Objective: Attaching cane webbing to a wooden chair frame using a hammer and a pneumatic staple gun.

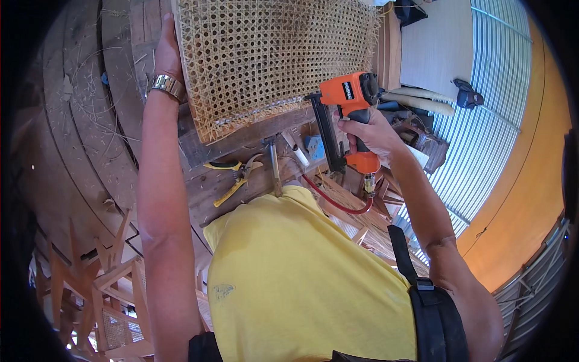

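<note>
A woven cane panel (pixel 253 66) in a wooden frame lies in front of me, with frayed cane ends along its near and right edges. My left hand (pixel 168 57) grips the panel's left side, one finger stretched along the edge and the others partly hidden. Wrapped round the handle of an orange and black pneumatic staple gun (pixel 347 90) is my right hand (pixel 374 133). The gun's nose is at the panel's near right edge; I cannot tell whether it touches. A red air hose (pixel 344 208) runs from the bottom of the gun.
Nearest me on the wooden bench lie yellow-handled pruning shears (pixel 236 178), a hammer (pixel 275 166), a white tube (pixel 297 148) and a blue piece (pixel 314 146). Wooden chair frames (pixel 120 301) stand at lower left. To the right is a corrugated metal wall (pixel 482 139).
</note>
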`<state>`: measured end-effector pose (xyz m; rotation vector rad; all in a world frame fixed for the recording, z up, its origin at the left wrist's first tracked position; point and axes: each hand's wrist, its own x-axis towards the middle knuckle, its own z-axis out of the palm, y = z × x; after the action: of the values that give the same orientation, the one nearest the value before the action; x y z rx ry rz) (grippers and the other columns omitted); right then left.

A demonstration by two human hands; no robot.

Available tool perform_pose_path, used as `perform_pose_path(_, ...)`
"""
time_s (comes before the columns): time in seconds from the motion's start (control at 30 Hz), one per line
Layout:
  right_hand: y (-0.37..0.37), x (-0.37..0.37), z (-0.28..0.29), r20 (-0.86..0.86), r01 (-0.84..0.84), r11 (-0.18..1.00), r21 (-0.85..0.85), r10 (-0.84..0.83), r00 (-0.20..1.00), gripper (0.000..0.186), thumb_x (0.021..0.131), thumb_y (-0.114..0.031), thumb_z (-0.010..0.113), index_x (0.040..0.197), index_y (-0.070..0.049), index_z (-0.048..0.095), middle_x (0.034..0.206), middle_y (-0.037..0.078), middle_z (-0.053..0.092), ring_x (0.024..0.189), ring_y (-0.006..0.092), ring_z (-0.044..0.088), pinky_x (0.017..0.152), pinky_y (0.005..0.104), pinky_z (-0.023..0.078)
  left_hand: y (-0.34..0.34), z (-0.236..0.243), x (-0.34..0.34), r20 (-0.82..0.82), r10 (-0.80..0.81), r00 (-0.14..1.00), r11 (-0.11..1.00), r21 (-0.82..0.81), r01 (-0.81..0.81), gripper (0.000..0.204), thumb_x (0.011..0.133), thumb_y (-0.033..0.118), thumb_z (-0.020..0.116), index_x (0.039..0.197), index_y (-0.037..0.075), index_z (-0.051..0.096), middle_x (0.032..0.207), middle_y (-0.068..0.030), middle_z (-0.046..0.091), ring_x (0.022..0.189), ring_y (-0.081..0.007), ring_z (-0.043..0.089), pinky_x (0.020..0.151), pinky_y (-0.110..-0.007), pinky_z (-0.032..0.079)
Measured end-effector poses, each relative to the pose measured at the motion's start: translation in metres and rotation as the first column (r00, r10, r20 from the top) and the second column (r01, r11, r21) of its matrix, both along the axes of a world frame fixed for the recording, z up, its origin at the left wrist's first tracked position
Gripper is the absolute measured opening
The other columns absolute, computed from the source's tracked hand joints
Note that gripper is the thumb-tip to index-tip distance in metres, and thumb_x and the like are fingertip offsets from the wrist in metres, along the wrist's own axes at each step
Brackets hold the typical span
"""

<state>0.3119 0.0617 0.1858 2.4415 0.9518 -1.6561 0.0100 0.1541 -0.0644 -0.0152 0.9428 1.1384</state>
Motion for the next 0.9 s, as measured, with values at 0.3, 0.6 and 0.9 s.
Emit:
perform_pose_path(0.3, -0.008, -0.006, -0.003, 0.002, 0.069, 0.997, 0.020, -0.069, 0.998, 0.017, 0.082, -0.011, 0.067, 0.097, -0.005, 0.062, 0.065, 0.000, 0.054, 0.051, 0.0103, 0.053, 0.048, 0.0272, 0.047, 0.000, -0.001, 0.001, -0.007, 0.013, 1.000, 1.000, 0.012, -0.013, 0.061, 0.095, 0.059, 0.045, 0.120, 0.006, 0.062, 0.104, -0.0089, 0.071, 0.083, -0.0182, 0.068, 0.071, -0.031, 0.055)
perform_pose_path(0.6, -0.007, -0.001, 0.007, 0.001, -0.067, 0.998, -0.013, 0.067, 0.998, 0.014, 0.081, -0.010, 0.067, 0.090, -0.005, 0.058, 0.065, 0.000, 0.054, 0.051, 0.0116, 0.054, 0.047, 0.0284, 0.047, 0.002, -0.001, -0.001, -0.024, 0.002, 1.000, 1.000, 0.019, -0.001, 0.063, 0.094, 0.060, 0.045, 0.120, 0.005, 0.062, 0.104, -0.0099, 0.070, 0.083, -0.0184, 0.068, 0.071, -0.032, 0.055)
perform_pose_path(0.9, -0.002, 0.046, 0.017, 0.031, -0.028, 0.991, 0.132, 0.024, 0.999, 0.020, 0.081, -0.009, 0.066, 0.100, -0.003, 0.062, 0.069, -0.002, 0.054, 0.054, 0.0077, 0.053, 0.047, 0.0260, 0.047, -0.002, 0.014, 0.000, -0.027, -0.060, 0.998, 0.996, -0.065, 0.058, 0.070, 0.090, 0.065, 0.046, 0.127, 0.006, 0.058, 0.115, -0.0112, 0.067, 0.091, -0.0211, 0.067, 0.076, -0.035, 0.055)
